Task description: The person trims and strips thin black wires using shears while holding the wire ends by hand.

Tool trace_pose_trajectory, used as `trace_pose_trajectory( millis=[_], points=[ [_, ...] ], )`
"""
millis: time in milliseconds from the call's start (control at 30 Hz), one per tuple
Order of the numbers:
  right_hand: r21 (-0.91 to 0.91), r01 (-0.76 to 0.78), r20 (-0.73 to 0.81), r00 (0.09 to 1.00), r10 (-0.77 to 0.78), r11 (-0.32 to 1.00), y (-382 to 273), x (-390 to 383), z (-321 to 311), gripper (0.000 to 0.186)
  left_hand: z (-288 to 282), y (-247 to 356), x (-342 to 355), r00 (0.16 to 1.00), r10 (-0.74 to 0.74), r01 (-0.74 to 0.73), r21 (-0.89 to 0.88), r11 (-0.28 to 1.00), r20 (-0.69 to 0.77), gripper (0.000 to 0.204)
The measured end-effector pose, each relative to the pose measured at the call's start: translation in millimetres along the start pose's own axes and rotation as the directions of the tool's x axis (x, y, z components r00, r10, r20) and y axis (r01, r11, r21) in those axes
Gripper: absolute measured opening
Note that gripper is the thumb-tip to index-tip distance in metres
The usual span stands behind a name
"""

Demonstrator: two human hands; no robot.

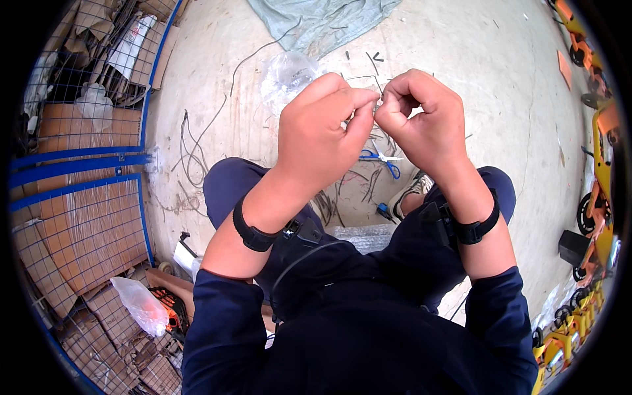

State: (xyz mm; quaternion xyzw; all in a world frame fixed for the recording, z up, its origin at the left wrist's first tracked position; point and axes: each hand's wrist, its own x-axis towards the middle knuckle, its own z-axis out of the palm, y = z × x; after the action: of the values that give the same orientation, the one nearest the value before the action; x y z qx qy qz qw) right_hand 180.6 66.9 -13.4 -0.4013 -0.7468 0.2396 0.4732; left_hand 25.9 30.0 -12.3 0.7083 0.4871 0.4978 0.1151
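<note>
Both of my hands are raised in front of me, fingertips almost meeting. My left hand (322,125) is closed in a pinch of thumb and forefinger. Opposite it, my right hand (424,115) pinches the same way, its other fingers curled in. Whatever lies between the fingertips is too small to make out. Just beyond them a thin dark wire (375,69) shows; whether it is held or lies on the floor I cannot tell. Below the hands, blue-handled scissors (382,158) lie on the floor among dark wire scraps (372,184).
A clear plastic bag (284,78) and a grey-green cloth (326,23) lie ahead. Long loose cable (191,155) coils on the left floor. Blue mesh cages (92,155) with cardboard stand left. Yellow and orange wheeled machines (602,151) line the right side.
</note>
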Motion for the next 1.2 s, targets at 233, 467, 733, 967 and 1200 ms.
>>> trace_pose_trajectory(
  millis=[233, 467, 733, 967, 1200],
  points=[
    [0.087, -0.209, -0.023, 0.977, 0.212, 0.974, 23.0, 13.1, -26.6, 0.004, -14.3, 2.0, 5.6, 0.984, -0.175, 0.169, -0.133, 0.977, -0.037, 0.011],
    [0.266, -0.112, 0.148, 0.986, 0.074, 0.958, 7.3, 1.5, -9.4, 0.007, -10.3, -3.5, 0.8, 0.965, -0.255, 0.261, -0.359, 0.896, 0.063, 0.009],
    [0.301, -0.175, 0.241, 0.965, 0.103, 0.938, 6.8, -2.7, -9.4, 0.007, -13.0, 2.9, 2.5, 0.988, -0.151, 0.155, -0.128, 0.98, 0.045, 0.013],
    [0.213, 0.008, 0.212, 0.976, -0.054, 0.977, 8.7, -2.1, -8.2, 0.009, -7.8, 0.2, 0.6, 0.999, 0.047, -0.047, -0.003, 0.999, 0.018, 0.015],
    [0.164, 0.009, 0.184, 0.982, -0.04, 0.986, 4.7, -1.6, -9.8, 0.011, -5.6, -0.2, -0.5, 0.99, 0.133, -0.135, 0.06, 0.989, 0.035, 0.019]
  ],
)
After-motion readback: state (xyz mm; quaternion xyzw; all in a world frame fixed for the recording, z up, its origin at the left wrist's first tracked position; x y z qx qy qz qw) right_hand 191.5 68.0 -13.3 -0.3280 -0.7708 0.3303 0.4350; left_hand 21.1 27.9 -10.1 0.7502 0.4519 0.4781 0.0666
